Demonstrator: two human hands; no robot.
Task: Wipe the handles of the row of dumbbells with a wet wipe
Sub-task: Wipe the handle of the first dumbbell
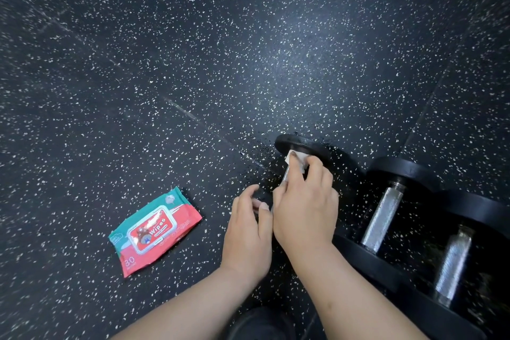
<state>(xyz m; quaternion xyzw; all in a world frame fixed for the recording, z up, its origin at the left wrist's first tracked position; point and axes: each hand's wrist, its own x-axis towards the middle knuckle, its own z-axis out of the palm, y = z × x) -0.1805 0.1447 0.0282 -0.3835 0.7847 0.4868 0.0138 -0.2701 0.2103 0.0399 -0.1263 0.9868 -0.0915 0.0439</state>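
I can read "Wipes" on the red lid (150, 230) of the wipes pack (182, 210); "80" is printed on the pack's corner below-left of that lid. Finer print is unreadable.

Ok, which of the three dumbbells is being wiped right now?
The leftmost dumbbell, nearest the wipes pack: the right hand holds a white wipe on its handle. The other two handles lie bare, untouched.

Three black dumbbells (400, 171) lie in a row, side by side. On the leftmost dumbbell (300, 146), the white wet wipe (297, 159) sits bunched over the far end of the handle (286, 176), pinched there by the right hand (303, 212). The left hand (247, 232) grips its near end. The middle handle (382, 219) and rightmost handle (452, 265) lie bare, knurled and silver.
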